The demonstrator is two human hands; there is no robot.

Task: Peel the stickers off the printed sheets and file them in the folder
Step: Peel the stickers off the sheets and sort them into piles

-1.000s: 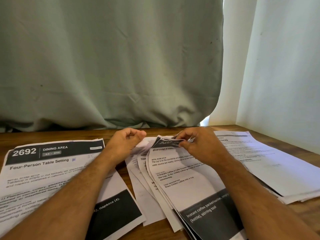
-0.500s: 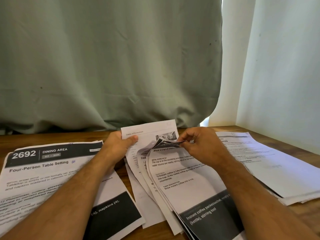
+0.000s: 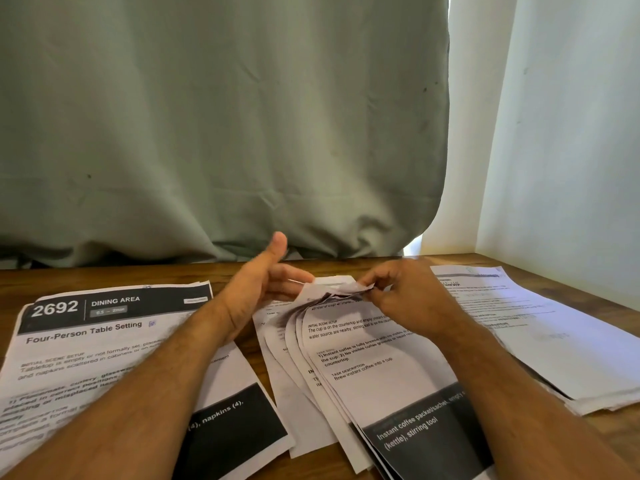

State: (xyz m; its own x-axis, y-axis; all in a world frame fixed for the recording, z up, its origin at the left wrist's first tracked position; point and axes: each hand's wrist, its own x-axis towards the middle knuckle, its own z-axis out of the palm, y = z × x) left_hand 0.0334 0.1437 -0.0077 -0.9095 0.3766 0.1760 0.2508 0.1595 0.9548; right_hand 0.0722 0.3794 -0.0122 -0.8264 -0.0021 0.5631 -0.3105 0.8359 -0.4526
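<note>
A fanned stack of printed sheets [image 3: 374, 368] lies in the middle of the wooden table [image 3: 104, 273], topmost one headed with a coffee task. My right hand [image 3: 405, 299] pinches the crumpled top edge of the top sheet [image 3: 341, 289], curling it up. My left hand [image 3: 263, 285] hovers beside that edge with fingers straight and thumb raised, fingertips at the paper. I cannot make out a sticker or a folder.
A large sheet marked 2692 Dining Area [image 3: 114, 344] lies at the left under my left forearm. Another pile of printed sheets [image 3: 540, 327] sits at the right. A grey-green curtain [image 3: 221, 126] hangs behind the table; a white wall [image 3: 568, 133] stands at right.
My left hand has let go of the raised back sheet, which dropped flat, and opened with thumb up. My right hand keeps pinching the curled top edge.
</note>
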